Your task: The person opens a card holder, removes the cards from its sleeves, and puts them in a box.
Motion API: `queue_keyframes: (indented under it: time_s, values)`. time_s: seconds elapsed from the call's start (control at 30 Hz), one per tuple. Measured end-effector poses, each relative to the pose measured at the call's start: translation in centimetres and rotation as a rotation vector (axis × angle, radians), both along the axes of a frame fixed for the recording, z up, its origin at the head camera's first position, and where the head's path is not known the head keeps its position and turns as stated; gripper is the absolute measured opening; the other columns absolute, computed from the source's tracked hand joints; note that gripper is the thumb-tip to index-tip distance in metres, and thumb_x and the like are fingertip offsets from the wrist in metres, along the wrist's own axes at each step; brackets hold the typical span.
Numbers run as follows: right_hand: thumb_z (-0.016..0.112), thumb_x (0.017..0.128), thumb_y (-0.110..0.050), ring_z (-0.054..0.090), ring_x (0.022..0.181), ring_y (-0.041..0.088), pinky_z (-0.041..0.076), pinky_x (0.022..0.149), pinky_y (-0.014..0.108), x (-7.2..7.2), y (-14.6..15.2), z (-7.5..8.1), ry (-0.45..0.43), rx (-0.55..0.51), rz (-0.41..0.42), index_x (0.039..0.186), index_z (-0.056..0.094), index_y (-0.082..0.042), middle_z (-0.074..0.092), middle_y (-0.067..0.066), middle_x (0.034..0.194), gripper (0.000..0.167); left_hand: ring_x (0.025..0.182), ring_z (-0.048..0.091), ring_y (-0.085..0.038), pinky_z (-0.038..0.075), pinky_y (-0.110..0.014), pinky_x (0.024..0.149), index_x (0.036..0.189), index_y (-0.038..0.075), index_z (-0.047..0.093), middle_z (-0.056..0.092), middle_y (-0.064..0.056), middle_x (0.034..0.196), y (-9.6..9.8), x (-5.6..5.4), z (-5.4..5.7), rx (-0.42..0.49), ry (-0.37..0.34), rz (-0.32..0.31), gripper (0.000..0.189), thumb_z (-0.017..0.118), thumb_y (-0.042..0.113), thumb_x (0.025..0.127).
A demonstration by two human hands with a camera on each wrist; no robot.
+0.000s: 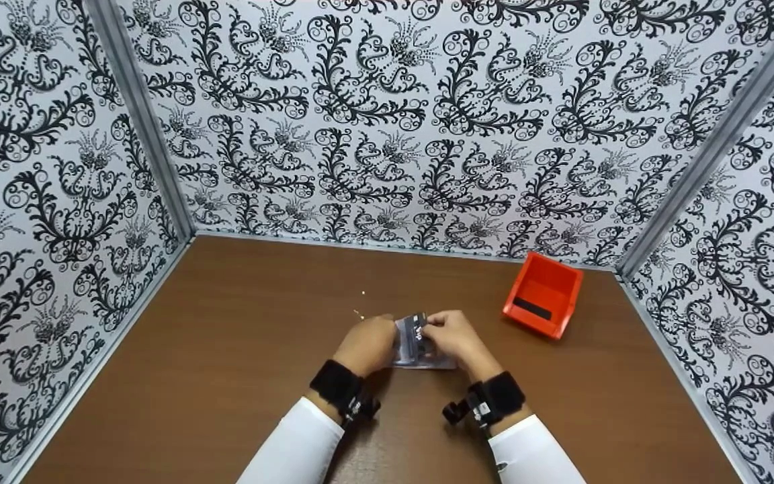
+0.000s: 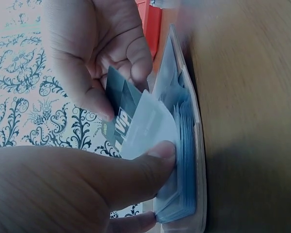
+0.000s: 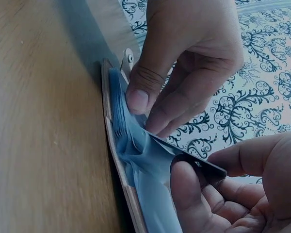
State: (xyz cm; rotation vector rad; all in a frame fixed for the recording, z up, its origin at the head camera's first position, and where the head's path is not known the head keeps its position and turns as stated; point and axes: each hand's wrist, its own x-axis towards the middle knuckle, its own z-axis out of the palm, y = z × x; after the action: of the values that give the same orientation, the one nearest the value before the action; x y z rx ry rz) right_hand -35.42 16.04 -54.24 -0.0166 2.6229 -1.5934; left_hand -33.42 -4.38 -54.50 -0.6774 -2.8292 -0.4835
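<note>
A card holder (image 2: 201, 160) with a stack of clear plastic sleeves (image 2: 186, 170) stands opened on the table between the hands. My left hand (image 1: 368, 344) grips the sleeves, its thumb pressed on a raised one in the left wrist view. My right hand (image 1: 453, 336) pinches a black card (image 2: 117, 97) marked "VIP" between thumb and fingers. Part of that card lies inside the raised sleeve (image 2: 150, 127); its free corner sticks out toward the right fingers. From the right wrist, the card (image 3: 208, 170) appears nearly edge-on, and a snap tab (image 3: 128, 59) shows on the holder.
A red open bin (image 1: 548, 328) with a black label stands at the back right of the brown table (image 1: 246, 323). Small pale bits (image 1: 359, 314) lie beyond the left hand. Patterned walls (image 1: 387, 168) enclose the table at the back and both sides.
</note>
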Motion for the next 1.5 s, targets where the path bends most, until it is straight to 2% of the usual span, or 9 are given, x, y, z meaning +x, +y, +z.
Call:
queue_keyframes:
  time_s: [0.1, 0.27, 0.47, 0.63, 0.8, 0.9, 1.13, 1.3, 1.5]
  values:
    - [0.069, 0.092, -0.003, 0.066, 0.073, 0.014, 0.056, 0.061, 0.025, -0.1, 0.4, 0.2, 0.008, 0.019, -0.037, 0.105, 0.085, 0.004, 0.077, 0.009, 0.095, 0.021, 0.080, 0.077, -0.029, 0.066, -0.048, 0.074, 0.089, 0.006, 0.077, 0.077, -0.008, 0.097, -0.1, -0.1, 0.0, -0.008, -0.014, -0.010, 0.018, 0.093, 0.013, 0.084]
    - [0.070, 0.095, -0.005, 0.070, 0.077, 0.018, 0.061, 0.060, 0.029, -0.4, 1.4, 0.9, 0.020, 0.059, -0.080, 0.111, 0.083, 0.005, 0.079, 0.017, 0.104, 0.023, 0.081, 0.077, -0.030, 0.067, -0.048, 0.077, 0.081, 0.009, 0.080, 0.076, -0.007, 0.098, -0.2, -0.1, 0.1, -0.034, -0.016, -0.027, 0.019, 0.097, 0.017, 0.081]
    - [0.071, 0.096, -0.008, 0.072, 0.093, 0.025, 0.060, 0.079, 0.032, -1.2, 3.2, 1.7, 0.153, 0.216, -0.100, 0.112, 0.083, 0.004, 0.083, 0.019, 0.108, 0.024, 0.084, 0.078, -0.031, 0.067, -0.048, 0.080, 0.080, 0.011, 0.082, 0.076, -0.007, 0.099, -0.2, -0.1, 0.1, -0.037, -0.019, -0.033, 0.018, 0.098, 0.019, 0.082]
    - [0.070, 0.100, -0.013, 0.074, 0.101, 0.033, 0.062, 0.092, 0.046, -1.5, 5.3, 2.6, 0.201, 0.285, -0.152, 0.121, 0.083, 0.002, 0.083, 0.019, 0.112, 0.028, 0.083, 0.077, -0.029, 0.067, -0.047, 0.079, 0.079, 0.011, 0.082, 0.076, -0.006, 0.099, -0.2, 0.0, 0.2, -0.019, -0.025, -0.035, 0.018, 0.098, 0.017, 0.082]
    - [0.070, 0.101, -0.012, 0.077, 0.106, 0.040, 0.061, 0.100, 0.057, -1.6, 7.4, 3.0, 0.276, 0.326, -0.193, 0.121, 0.083, 0.002, 0.084, 0.023, 0.114, 0.028, 0.082, 0.076, -0.027, 0.067, -0.045, 0.077, 0.075, 0.011, 0.082, 0.075, -0.005, 0.097, -0.3, 0.2, 0.4, 0.010, -0.019, -0.043, 0.016, 0.097, 0.013, 0.081]
    - [0.070, 0.102, -0.012, 0.077, 0.107, 0.043, 0.060, 0.101, 0.060, -1.6, 8.5, 3.3, 0.304, 0.348, -0.218, 0.122, 0.082, 0.002, 0.083, 0.026, 0.115, 0.028, 0.082, 0.076, -0.028, 0.067, -0.046, 0.077, 0.075, 0.011, 0.082, 0.075, -0.005, 0.097, -0.3, 0.3, 0.4, 0.016, -0.017, -0.044, 0.016, 0.097, 0.012, 0.081]
    - [0.068, 0.103, -0.014, 0.077, 0.102, 0.046, 0.060, 0.094, 0.063, -1.4, 10.3, 3.8, 0.360, 0.404, -0.263, 0.123, 0.082, 0.001, 0.083, 0.026, 0.114, 0.028, 0.082, 0.076, -0.028, 0.067, -0.047, 0.077, 0.078, 0.010, 0.082, 0.075, -0.006, 0.098, -0.3, 0.2, 0.3, 0.016, -0.027, -0.035, 0.015, 0.096, 0.012, 0.082]
    - [0.068, 0.104, -0.010, 0.077, 0.107, 0.049, 0.059, 0.101, 0.064, -1.3, 11.7, 4.0, 0.393, 0.398, -0.287, 0.125, 0.081, 0.004, 0.082, 0.030, 0.119, 0.028, 0.081, 0.074, -0.027, 0.066, -0.046, 0.077, 0.079, 0.010, 0.083, 0.074, -0.006, 0.098, -0.3, 0.2, 0.4, 0.022, -0.043, -0.038, 0.014, 0.097, 0.013, 0.082]
    - [0.065, 0.106, -0.009, 0.075, 0.116, 0.052, 0.057, 0.107, 0.065, -1.0, 13.7, 4.3, 0.389, 0.400, -0.335, 0.127, 0.081, 0.004, 0.080, 0.029, 0.127, 0.028, 0.082, 0.074, -0.027, 0.066, -0.045, 0.078, 0.082, 0.011, 0.083, 0.074, -0.005, 0.098, -0.4, 0.1, 0.4, 0.029, -0.064, -0.035, 0.014, 0.097, 0.014, 0.082]
